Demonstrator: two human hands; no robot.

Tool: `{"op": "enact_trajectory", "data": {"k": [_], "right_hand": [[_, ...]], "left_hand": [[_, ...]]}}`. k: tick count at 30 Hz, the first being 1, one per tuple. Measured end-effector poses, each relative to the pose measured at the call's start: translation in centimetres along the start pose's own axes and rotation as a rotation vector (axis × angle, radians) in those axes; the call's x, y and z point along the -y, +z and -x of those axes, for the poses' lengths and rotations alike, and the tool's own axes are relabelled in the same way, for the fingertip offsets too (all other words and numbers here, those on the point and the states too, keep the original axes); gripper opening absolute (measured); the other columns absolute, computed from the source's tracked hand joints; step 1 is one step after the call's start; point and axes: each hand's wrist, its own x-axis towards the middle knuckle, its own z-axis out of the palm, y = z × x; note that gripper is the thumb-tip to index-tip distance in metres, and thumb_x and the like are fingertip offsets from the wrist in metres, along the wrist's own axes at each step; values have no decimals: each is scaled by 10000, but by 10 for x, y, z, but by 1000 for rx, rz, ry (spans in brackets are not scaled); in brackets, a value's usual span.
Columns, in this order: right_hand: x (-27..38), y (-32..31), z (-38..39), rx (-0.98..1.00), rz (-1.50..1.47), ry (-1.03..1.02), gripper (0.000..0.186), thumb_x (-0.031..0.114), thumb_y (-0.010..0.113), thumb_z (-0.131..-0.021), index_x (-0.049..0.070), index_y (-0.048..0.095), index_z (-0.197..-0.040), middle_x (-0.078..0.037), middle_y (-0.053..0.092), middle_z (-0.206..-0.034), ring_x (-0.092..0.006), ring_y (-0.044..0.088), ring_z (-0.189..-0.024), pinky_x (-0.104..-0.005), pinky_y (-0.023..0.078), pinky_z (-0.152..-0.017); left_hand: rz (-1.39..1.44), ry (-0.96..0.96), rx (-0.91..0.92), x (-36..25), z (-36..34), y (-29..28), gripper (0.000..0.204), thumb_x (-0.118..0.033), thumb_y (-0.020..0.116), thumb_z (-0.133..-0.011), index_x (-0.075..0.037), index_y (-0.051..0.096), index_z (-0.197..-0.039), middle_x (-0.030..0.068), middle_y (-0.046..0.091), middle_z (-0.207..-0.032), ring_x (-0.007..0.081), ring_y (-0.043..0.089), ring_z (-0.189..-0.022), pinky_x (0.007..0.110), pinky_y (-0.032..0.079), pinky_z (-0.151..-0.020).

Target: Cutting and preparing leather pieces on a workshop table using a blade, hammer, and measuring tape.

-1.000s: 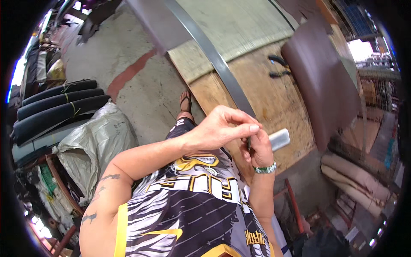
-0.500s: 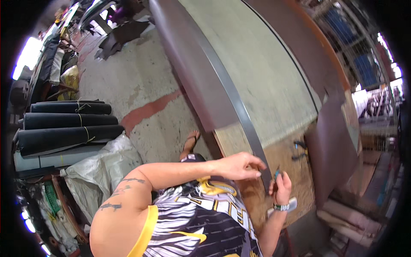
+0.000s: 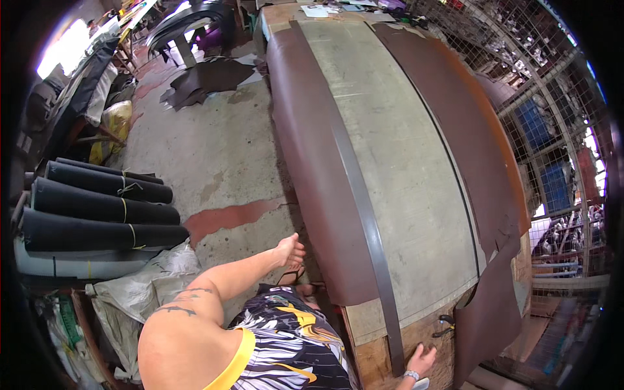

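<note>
My left hand (image 3: 290,251) hangs over the floor beside the table's left edge, its fingers curled in and nothing seen in them. Low on the right, my right hand (image 3: 422,359) is above the bare wooden end of the table (image 3: 374,361), fingers apart, with no tool visible in it. Close to its left lies the near end of a long grey straightedge (image 3: 372,235). This lies lengthwise along the inner edge of a brown leather sheet (image 3: 312,175), which drapes over the table's left side. A dark-handled hand tool (image 3: 444,325) rests just beyond my right hand.
A grey-green board (image 3: 403,162) covers the table's middle. More brown leather (image 3: 481,149) lies along the right side, with a flap (image 3: 491,318) hanging near me. Tied black rolls (image 3: 107,201) and a whitish sack (image 3: 143,279) stand left. Wire mesh shelving (image 3: 552,130) borders the right.
My left hand has left the straightedge and swung left over the floor. My right hand has moved down toward the table's near end; the small blue-green tool in it no longer shows.
</note>
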Motion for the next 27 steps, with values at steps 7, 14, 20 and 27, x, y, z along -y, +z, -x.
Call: {"op": "enact_trajectory", "data": {"k": [7, 14, 20, 27], "right_hand": [[188, 11, 19, 96, -311, -307, 536, 299, 700, -867, -59, 518, -1222, -270, 523, -1317, -465, 478, -1220, -556, 388, -1018], [214, 8, 50, 251, -102, -138, 606, 383, 647, -902, -22, 492, -1326, -281, 473, -1401, -478, 444, -1282, -572, 336, -1082], [245, 29, 5, 134, -138, -113, 510, 333, 714, -879, 7, 569, -1243, -263, 500, -1339, -454, 488, -1238, -504, 420, -1051], [226, 14, 20, 202, -41, 144, 489, 268, 761, -833, 44, 573, -1224, -195, 559, -1270, -409, 543, -1155, -472, 465, -973]], "left_hand": [[290, 70, -150, -21, 3, 12, 823, -651, 306, -1004, -9, 298, -1518, 259, 366, -1543, 431, 426, -1376, 514, 339, -1135], [-838, 1321, -620, -181, 44, -8, 428, -235, 628, -938, 0, 536, -1283, 264, 525, -1352, 428, 441, -1319, 482, 352, -1116], [-1382, 1623, -475, -320, 0, 24, 507, -303, 623, -944, -15, 522, -1349, 229, 435, -1486, 407, 363, -1401, 495, 280, -1162], [-1494, 1691, -407, -298, -43, 41, 579, -428, 621, -939, -55, 530, -1373, 217, 439, -1493, 397, 355, -1418, 504, 266, -1162]]}}
